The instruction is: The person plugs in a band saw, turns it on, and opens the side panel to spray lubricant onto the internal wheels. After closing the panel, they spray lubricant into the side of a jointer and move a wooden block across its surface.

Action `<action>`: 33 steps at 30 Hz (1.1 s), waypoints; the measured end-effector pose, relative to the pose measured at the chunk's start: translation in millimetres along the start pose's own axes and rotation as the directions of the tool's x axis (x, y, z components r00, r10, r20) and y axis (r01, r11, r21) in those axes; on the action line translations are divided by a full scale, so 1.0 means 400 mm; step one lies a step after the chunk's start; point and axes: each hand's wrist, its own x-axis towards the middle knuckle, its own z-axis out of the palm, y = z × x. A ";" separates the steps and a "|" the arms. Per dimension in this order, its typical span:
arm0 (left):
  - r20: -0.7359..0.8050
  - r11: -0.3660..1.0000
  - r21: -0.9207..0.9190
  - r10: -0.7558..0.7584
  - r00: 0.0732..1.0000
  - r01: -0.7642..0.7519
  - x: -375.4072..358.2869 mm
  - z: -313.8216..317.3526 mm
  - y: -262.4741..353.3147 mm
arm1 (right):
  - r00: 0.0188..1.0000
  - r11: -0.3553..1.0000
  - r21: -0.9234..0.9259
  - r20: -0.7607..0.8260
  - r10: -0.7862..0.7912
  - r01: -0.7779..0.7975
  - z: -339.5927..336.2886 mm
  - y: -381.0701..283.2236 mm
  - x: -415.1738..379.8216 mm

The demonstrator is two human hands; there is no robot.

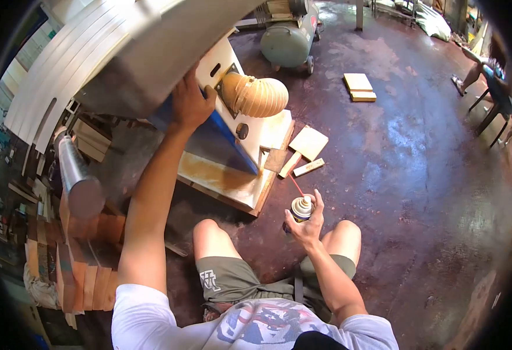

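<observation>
In the head view my right hand (pixel 310 224) is wrapped round a spray can (pixel 301 208) with a white nozzle. A thin red straw (pixel 295 185) runs from the nozzle up and left, toward the machine's base. My left hand (pixel 193 100) lies against the upper part of the machine's white and blue cabinet (pixel 232 131), under the large metal top (pixel 168 49). Its thumb stands apart from the fingers, whose tips are partly hidden. A ribbed, yellowish hose (pixel 259 96) comes out of the cabinet beside that hand.
Wood blocks (pixel 308 143) lie on the floor by the wooden base (pixel 265 189); another pair (pixel 359 86) lies farther off. Stacked lumber (pixel 86 286) and a metal cylinder (pixel 78 169) are at left. A compressor tank (pixel 288 44) stands behind. A person sits near a chair (pixel 498 93) at right.
</observation>
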 end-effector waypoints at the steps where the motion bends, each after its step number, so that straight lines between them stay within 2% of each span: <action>1: 0.006 1.000 -0.021 -0.015 1.000 0.015 -0.002 0.005 -0.003 | 0.999 0.999 -0.033 -0.026 -0.029 0.028 -0.012 -0.015 0.003; 4: -0.009 1.000 -0.008 -0.016 1.000 0.016 -0.020 0.028 -0.013 | 0.998 0.987 -0.157 -0.055 -0.038 0.029 -0.025 -0.022 0.005; 5: -0.006 1.000 0.005 -0.011 1.000 0.011 -0.027 0.028 -0.010 | 0.998 0.994 -0.098 -0.050 0.036 -0.041 -0.021 -0.002 0.001; 6: -0.003 1.000 0.018 -0.005 1.000 0.005 -0.034 0.029 -0.008 | 0.998 0.986 -0.164 -0.048 0.033 -0.040 -0.020 0.017 -0.002; 8: 0.002 0.998 0.046 -0.032 0.999 0.032 -0.023 0.022 -0.001 | 0.989 0.975 -0.169 -0.048 0.137 -0.143 -0.013 0.039 0.002; 11: 0.129 0.998 0.055 -0.043 0.991 0.036 -0.025 0.005 0.007 | 0.989 0.915 -0.375 -0.073 0.132 -0.150 0.004 0.114 -0.001; 14: 0.263 0.999 0.037 -0.006 0.965 -0.004 -0.042 -0.052 0.023 | 0.942 0.786 -0.534 -0.060 0.331 -0.310 0.014 0.166 0.002; 15: 0.297 0.999 0.028 0.021 0.954 -0.031 -0.039 -0.065 0.024 | 0.920 0.768 -0.534 -0.052 0.388 -0.353 0.015 0.189 0.004; 18: 0.519 0.988 0.143 -0.027 0.855 -0.055 -0.013 -0.117 0.038 | 0.943 0.729 -0.639 0.018 0.332 -0.245 0.014 0.314 -0.014; 21: 0.598 0.978 0.202 -0.073 0.798 -0.062 0.001 -0.131 0.040 | 0.934 0.729 -0.633 0.024 0.356 -0.262 0.004 0.360 -0.027; 23: 0.569 0.953 0.277 -0.057 0.821 -0.126 0.000 -0.122 0.048 | 0.920 0.700 -0.651 0.007 0.391 -0.292 -0.008 0.390 -0.047; 24: 0.551 0.935 0.320 -0.054 0.833 -0.151 -0.006 -0.117 0.046 | 0.955 0.664 -0.727 0.040 0.294 -0.174 -0.004 0.415 -0.057; 25: 0.514 0.950 0.279 -0.025 0.858 -0.140 -0.010 -0.119 0.042 | 0.945 0.646 -0.744 0.061 0.321 -0.172 0.003 0.423 -0.060; 29: 0.525 0.950 0.300 -0.093 0.846 -0.082 -0.010 -0.121 0.055 | 0.927 0.595 -0.797 0.141 0.348 -0.102 0.019 0.411 -0.043; 30: 0.474 0.962 0.255 -0.038 0.880 -0.096 -0.020 -0.111 0.039 | 0.926 0.583 -0.807 0.150 0.347 -0.088 0.024 0.398 -0.037; 33: 0.506 0.986 0.166 -0.083 0.858 -0.002 -0.022 -0.109 0.033 | 0.930 0.563 -0.825 0.166 0.328 -0.051 0.018 0.390 -0.023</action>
